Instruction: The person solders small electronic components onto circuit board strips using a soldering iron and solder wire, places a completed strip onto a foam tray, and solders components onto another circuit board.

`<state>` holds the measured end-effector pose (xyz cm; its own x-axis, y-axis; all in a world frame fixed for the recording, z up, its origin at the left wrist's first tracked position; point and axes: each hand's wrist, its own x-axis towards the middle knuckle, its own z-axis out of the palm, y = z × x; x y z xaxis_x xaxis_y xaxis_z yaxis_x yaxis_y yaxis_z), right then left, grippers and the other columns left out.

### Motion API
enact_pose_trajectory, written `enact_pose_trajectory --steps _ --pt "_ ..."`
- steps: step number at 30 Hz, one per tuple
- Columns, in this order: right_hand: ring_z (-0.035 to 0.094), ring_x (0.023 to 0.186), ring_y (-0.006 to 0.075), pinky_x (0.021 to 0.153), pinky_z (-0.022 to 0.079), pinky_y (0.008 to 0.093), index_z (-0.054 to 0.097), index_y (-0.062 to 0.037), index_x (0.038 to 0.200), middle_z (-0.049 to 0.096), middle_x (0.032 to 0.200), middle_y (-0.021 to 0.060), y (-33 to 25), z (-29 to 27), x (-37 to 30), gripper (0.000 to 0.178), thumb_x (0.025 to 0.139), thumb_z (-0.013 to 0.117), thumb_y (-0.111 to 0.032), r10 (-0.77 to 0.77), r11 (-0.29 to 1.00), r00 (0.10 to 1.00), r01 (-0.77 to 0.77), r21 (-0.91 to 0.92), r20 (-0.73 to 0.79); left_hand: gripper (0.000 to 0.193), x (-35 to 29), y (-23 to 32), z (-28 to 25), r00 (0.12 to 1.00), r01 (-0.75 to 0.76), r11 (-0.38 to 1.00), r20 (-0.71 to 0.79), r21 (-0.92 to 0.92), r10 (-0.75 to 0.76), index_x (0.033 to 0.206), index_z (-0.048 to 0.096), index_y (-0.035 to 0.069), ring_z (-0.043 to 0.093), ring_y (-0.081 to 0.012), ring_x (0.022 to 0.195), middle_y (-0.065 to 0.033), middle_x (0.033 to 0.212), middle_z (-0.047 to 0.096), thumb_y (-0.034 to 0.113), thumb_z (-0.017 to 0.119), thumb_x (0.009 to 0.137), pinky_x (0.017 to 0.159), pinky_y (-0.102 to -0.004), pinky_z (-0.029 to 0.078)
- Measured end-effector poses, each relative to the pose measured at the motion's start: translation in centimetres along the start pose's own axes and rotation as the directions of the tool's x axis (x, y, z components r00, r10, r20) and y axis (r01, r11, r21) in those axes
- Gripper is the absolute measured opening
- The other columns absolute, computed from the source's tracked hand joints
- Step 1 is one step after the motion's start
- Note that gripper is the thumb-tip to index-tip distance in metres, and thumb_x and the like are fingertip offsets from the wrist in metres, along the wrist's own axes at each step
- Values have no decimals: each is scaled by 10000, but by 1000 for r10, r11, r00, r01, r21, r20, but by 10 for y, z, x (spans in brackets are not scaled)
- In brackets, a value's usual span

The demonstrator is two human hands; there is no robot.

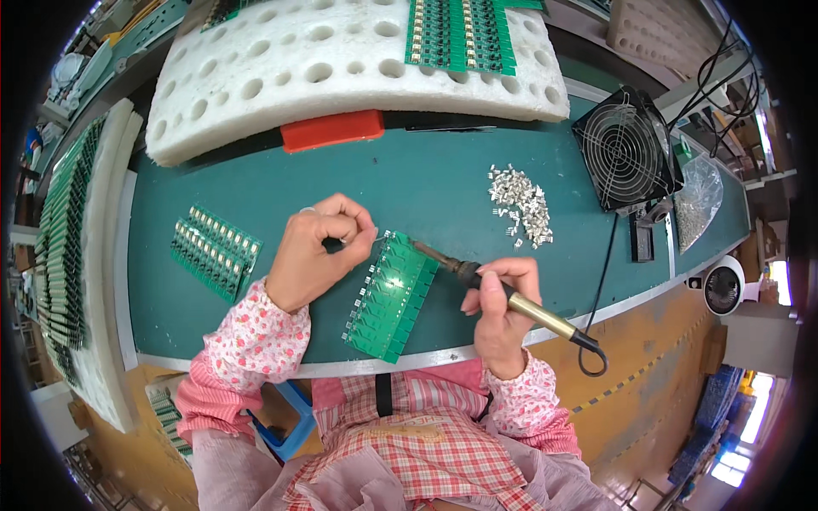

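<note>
My right hand (503, 311) grips a soldering iron (532, 308) by its handle, its tip pointing left at the upper end of a green circuit board panel (390, 298). White parts line the panel's left edge. Above that same end, my left hand (319, 247) is closed in a pinch, with what looks like thin solder wire (381, 238) between thumb and fingertip, reaching to the panel's corner. Left of that hand lie green panels (217, 251) with pale parts on them. A pile of small silvery parts (521, 204) lies to the right.
A white foam block (281, 60) with holes spans the back, bearing green panels (460, 34). Beside it is a red tray (332, 130). A black fan (629, 149) and a bag of small parts (699, 200) stand right. Foam holding upright boards (64, 247) stands left.
</note>
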<state>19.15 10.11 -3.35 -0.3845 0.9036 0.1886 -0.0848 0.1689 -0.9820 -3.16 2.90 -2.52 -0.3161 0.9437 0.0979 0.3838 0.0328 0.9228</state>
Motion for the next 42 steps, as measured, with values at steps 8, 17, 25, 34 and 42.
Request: enact_pose_trajectory --steps 8,17,25,34,42 --pt "588 513 99 482 456 236 494 9 938 612 607 65 4 3 -1 117 923 586 -63 37 995 999 -33 -98 38 234 -6 -16 6 998 -55 998 -27 -35 54 587 517 -11 558 -124 694 -80 787 620 -73 661 760 599 -251 419" --pt "567 494 133 463 464 243 463 1 952 564 798 93 5 6 0 153 954 534 -135 38 986 994 -21 -165 101 235 -8 -19 7 996 -85 994 -3 72 85 596 526 -1 567 -121 655 -54 860 610 -48 694 754 679 -270 418" --pt "622 547 118 513 490 246 490 14 955 641 627 80 5 6 1 133 927 586 -73 52 990 995 -39 -137 88 247 -6 -16 7 996 -84 986 8 143 83 592 525 29 578 -125 634 -24 844 613 -3 710 753 749 -312 378" --pt "644 562 137 514 493 245 500 20 956 646 657 99 6 3 -4 114 907 593 -23 -6 981 990 34 -193 143 208 -7 -19 8 988 -152 976 -17 154 156 603 558 19 583 -175 635 -46 817 625 14 714 741 734 -326 395" --pt "589 520 153 476 495 248 479 12 964 559 802 107 3 6 -4 175 947 548 -148 17 984 998 -5 -180 67 201 -6 -18 8 996 -80 993 -31 82 83 604 563 16 584 -185 672 -46 807 629 10 713 738 727 -326 399"
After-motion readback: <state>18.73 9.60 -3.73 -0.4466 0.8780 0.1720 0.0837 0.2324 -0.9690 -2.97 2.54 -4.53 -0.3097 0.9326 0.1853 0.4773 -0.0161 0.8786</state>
